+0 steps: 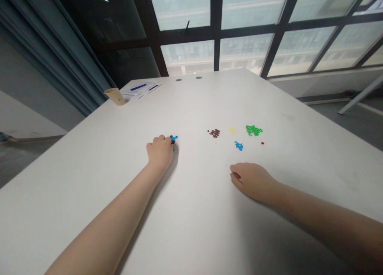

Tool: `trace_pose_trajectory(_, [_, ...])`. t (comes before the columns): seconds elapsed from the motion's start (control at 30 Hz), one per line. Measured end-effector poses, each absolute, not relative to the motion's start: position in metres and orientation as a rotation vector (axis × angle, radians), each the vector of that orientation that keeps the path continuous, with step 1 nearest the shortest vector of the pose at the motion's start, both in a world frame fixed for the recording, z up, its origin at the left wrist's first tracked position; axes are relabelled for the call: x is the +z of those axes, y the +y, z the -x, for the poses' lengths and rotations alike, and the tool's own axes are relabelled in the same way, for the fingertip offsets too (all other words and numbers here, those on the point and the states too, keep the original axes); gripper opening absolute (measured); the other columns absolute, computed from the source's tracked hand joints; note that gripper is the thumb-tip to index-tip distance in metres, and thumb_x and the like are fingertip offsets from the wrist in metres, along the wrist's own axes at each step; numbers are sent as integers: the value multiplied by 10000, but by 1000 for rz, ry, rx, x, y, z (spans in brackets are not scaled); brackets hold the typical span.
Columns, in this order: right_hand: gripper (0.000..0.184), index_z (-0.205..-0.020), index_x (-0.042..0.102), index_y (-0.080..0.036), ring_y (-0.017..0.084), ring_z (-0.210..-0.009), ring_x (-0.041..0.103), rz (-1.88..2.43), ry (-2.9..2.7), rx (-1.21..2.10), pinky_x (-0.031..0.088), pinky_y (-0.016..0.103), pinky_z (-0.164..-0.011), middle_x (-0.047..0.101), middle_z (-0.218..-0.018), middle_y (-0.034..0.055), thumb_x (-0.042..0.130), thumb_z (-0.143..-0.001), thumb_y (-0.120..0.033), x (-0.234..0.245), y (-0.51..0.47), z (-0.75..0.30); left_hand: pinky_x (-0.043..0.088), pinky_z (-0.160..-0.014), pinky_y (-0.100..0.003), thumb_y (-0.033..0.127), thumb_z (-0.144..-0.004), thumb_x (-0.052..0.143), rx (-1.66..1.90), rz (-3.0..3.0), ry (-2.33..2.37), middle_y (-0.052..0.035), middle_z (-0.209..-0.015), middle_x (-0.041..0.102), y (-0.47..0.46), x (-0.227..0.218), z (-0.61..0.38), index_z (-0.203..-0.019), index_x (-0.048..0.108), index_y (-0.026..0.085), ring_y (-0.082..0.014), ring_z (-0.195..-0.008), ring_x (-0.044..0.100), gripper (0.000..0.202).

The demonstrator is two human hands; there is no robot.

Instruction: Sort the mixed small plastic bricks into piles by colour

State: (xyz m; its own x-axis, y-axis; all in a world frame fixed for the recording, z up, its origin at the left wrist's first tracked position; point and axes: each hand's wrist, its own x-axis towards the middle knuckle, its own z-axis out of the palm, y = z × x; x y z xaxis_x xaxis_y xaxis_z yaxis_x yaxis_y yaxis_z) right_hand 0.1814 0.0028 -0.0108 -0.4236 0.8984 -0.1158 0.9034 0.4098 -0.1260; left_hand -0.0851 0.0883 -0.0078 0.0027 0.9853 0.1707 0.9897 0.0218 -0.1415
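My left hand [160, 150] rests on the white table with its fingers curled over small flat coloured pieces [174, 138]. Blue, dark brown and green ones peek out at the fingertips; the rest are hidden beneath the hand. To the right, my right hand [250, 180] is closed, thumb and fingers drawn together, and whatever it may hold is hidden. Beyond it lie sorted groups of pieces: brown [214, 133], pale yellow [232, 130], green [253, 130] and blue [238, 146]. A single red piece [262, 143] and a tiny yellow piece [216, 143] lie apart.
A tan paper cup [115, 96] stands tilted in view at the table's left edge. Beside it are paper sheets [143, 90] with a blue pen [138, 87] and a dark pen [153, 87]. Windows and a blue curtain [60, 40] lie past the white table [194, 103].
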Motion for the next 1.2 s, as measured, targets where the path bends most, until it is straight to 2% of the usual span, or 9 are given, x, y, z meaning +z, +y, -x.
trace_pose_trajectory(0.4, [214, -688, 533, -178, 123, -593, 499, -1664, 2632, -277, 196, 276, -520, 587, -660, 24, 369, -820, -215, -14, 5, -183, 369, -689, -375, 254, -839, 296, -14, 2012, -1999, -149, -967, 566, 92, -17, 84, -924, 587, 129, -290, -930, 487, 328])
trace_pose_trajectory(0.9, [214, -668, 525, -179, 117, -578, 482, -1668, 2656, -280, 179, 271, -515, 573, -636, 17, 373, -813, -219, -15, 6, -184, 400, -689, -374, 262, -823, 328, 36, 2053, -2089, -146, -1002, 546, 95, -14, 84, -925, 594, 148, -285, -944, 485, 307])
trace_pose_trajectory(1.2, [215, -683, 538, -188, 122, -586, 500, -1661, 2649, -238, 198, 275, -519, 576, -640, 11, 376, -819, -222, -16, 6, -185, 397, -743, -427, 258, -817, 322, 111, 2057, -2070, -174, -1062, 505, 94, -16, 83, -993, 554, 104, -305, -1000, 432, 329])
